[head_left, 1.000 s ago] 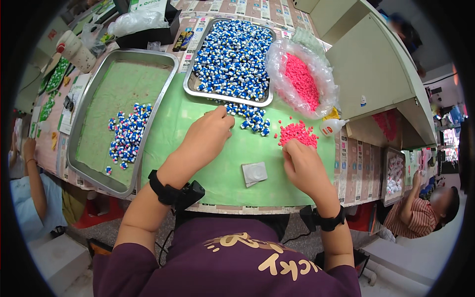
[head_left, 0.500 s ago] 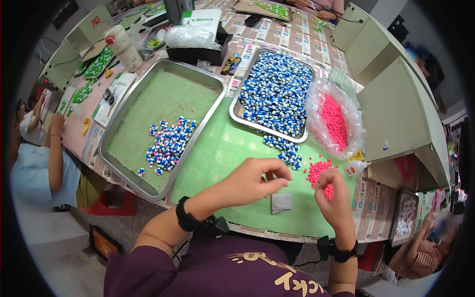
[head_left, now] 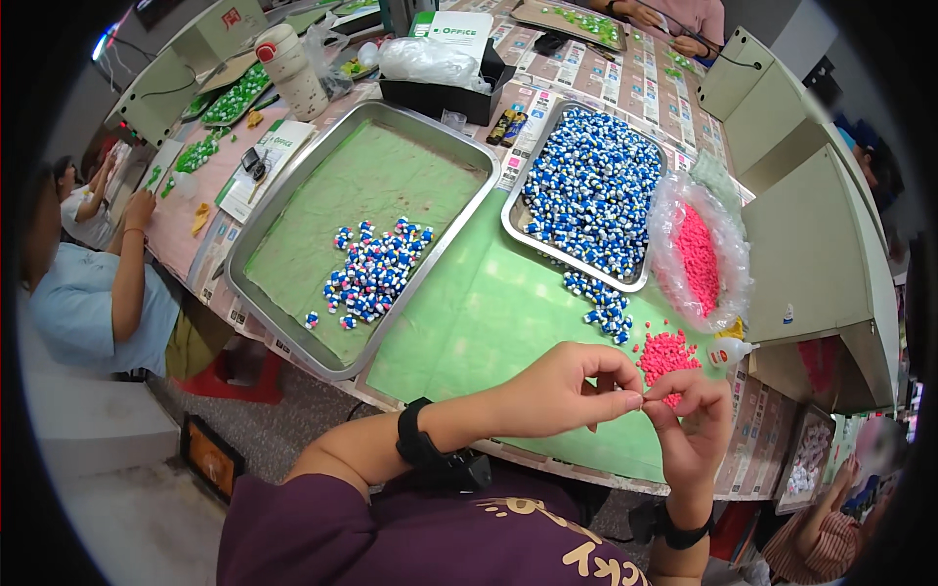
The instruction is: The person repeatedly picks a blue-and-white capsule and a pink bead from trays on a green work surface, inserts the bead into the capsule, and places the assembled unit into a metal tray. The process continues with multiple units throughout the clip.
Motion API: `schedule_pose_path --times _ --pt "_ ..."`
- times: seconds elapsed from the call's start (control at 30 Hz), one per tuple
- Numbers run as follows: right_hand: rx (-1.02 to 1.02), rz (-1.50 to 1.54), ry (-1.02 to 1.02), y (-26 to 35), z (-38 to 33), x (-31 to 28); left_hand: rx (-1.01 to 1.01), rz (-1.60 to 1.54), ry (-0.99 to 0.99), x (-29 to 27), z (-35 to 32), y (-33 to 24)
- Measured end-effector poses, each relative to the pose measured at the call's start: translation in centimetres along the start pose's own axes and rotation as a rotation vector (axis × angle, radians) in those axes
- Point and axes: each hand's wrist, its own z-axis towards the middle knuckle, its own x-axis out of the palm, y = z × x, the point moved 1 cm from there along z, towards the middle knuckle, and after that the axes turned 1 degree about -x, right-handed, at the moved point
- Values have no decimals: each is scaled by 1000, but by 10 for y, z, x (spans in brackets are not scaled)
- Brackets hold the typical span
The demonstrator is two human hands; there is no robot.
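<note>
My left hand (head_left: pixel 572 393) and my right hand (head_left: pixel 696 418) meet at the fingertips above the front of the green sheet (head_left: pixel 469 337). Each has thumb and forefinger pinched together. Whatever lies between them is too small to make out. Just beyond the fingers is a loose pile of small pink pieces (head_left: pixel 666 354), partly covered by my right hand. A cluster of small blue-and-white pieces (head_left: pixel 604 311) lies farther left, at the corner of a metal tray (head_left: pixel 572 259) heaped with the same kind. A small white squeeze bottle (head_left: pixel 729 352) lies right of the pink pile.
At left, a larger metal tray (head_left: pixel 293 220) with green lining holds a group of blue-and-white pieces with pink bits (head_left: pixel 376 273). An open clear bag (head_left: pixel 664 239) of pink pieces stands at right, beside a pale partition (head_left: pixel 811 273). Another person (head_left: pixel 98 303) sits at left.
My hands were apart and have come together at the fingertips. The left hand moved right and nearer, now covering the small white square pad. The whole view has shifted.
</note>
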Motion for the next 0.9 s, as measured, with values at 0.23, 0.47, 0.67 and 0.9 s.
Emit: schedule_pose_path --times 0.23,0.47,0.67,0.9 --pt "323 309 -17 7 2 -3 585 700 -139 8 1 0" --pt "285 142 42 -5 1 1 461 810 -92 2 1 4" --pt "55 -331 184 -20 2 -3 162 507 -242 -18 -4 -8" --pt "-51 -580 338 -28 2 12 147 358 -336 -33 -11 -9"
